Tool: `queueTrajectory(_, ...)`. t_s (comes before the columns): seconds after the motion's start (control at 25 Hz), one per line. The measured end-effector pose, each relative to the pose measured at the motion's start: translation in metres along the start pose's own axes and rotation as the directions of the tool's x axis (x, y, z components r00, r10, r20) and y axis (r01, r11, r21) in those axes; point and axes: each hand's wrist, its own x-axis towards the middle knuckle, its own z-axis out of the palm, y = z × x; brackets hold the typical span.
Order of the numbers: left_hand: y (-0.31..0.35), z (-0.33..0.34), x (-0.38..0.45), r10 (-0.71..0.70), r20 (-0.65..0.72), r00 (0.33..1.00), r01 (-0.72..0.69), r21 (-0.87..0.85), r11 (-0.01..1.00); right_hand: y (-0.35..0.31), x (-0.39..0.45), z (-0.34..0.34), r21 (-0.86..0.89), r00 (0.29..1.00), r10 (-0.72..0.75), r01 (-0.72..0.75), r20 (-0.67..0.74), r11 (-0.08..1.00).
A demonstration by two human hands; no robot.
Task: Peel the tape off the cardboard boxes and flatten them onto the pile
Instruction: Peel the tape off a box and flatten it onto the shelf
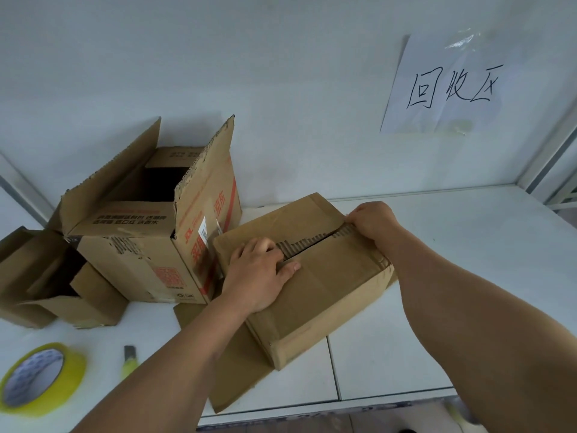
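Observation:
A closed brown cardboard box (324,285) lies on the white table in front of me, on top of a flat sheet of cardboard (237,367). Its top seam is torn along the middle and shows ragged corrugated edges. My left hand (257,273) presses flat on the top flaps at the seam's near end, fingers slightly spread. At the far end of the seam my right hand (373,221) has its fingers curled over the flap edge. Any tape under the fingers is hidden.
A large open printed box (146,245) stands at the left against the wall, with a smaller open box (50,285) beside it. A yellow tape roll (40,379) and a yellow utility knife (129,360) lie near the table's front edge. A handwritten paper sign (449,85) hangs on the wall.

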Motion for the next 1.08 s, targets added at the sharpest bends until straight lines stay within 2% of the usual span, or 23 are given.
queueTrajectory(0.08, -0.001, -0.001, -0.002, 0.020, -0.012, 1.000, -0.020, -0.009, 1.000, 0.005, -0.001, -0.004, 0.237, 0.994, 0.098, -0.107, 0.049, 0.966)
queueTrajectory(0.12, -0.002, -0.001, -0.002, 0.028, -0.008, 1.000, -0.029, -0.015, 0.999, 0.011, -0.003, -0.008, 0.302, 0.993, 0.107, -0.117, 0.049, 0.946)
queueTrajectory(0.2, -0.003, 0.000, -0.002, 0.039, 0.005, 0.999, -0.039, -0.024, 0.999, 0.024, -0.004, -0.010, 0.294, 0.988, 0.154, -0.154, 0.025, 0.943)
queueTrajectory(0.28, -0.002, 0.001, -0.001, 0.045, -0.003, 0.999, -0.045, -0.013, 0.999, 0.043, 0.001, -0.010, 0.454, 0.967, 0.236, -0.167, -0.100, 0.875)
queueTrajectory(0.36, -0.001, 0.002, 0.001, 0.026, 0.008, 1.000, -0.026, 0.006, 1.000, 0.051, -0.005, -0.014, 0.549, 0.939, 0.236, -0.064, -0.249, 0.833)
queueTrajectory(0.44, 0.004, 0.003, 0.002, -0.008, 0.020, 1.000, 0.007, 0.021, 1.000, 0.057, -0.014, -0.017, 0.519, 0.897, 0.174, 0.069, -0.406, 0.852)
queueTrajectory(0.52, 0.007, 0.001, 0.002, -0.047, 0.024, 0.999, 0.046, 0.027, 0.999, 0.060, -0.032, -0.019, 0.497, 0.865, 0.133, 0.147, -0.484, 0.855)
queueTrajectory(0.6, 0.013, -0.003, 0.002, -0.076, 0.046, 0.996, 0.075, 0.030, 0.997, 0.075, -0.053, -0.020, 0.486, 0.820, 0.151, 0.169, -0.552, 0.857)
queueTrajectory(0.72, 0.034, -0.004, -0.002, -0.140, 0.054, 0.989, 0.140, -0.005, 0.990, 0.122, -0.092, -0.018, 0.410, 0.784, 0.183, 0.097, -0.593, 0.907)
queueTrajectory(0.84, 0.061, 0.002, -0.012, -0.177, 0.023, 0.984, 0.177, -0.005, 0.984, 0.172, -0.142, -0.020, 0.243, 0.776, 0.164, -0.015, -0.609, 0.970)
queueTrajectory(0.96, 0.085, 0.004, -0.018, -0.219, 0.026, 0.975, 0.220, -0.053, 0.974, 0.206, -0.180, -0.022, 0.106, 0.789, 0.132, -0.084, -0.600, 0.991)
queueTrajectory(1.08, 0.109, 0.007, -0.022, -0.260, 0.005, 0.966, 0.259, -0.093, 0.961, 0.230, -0.196, -0.018, 0.050, 0.804, 0.173, -0.177, -0.569, 0.983)
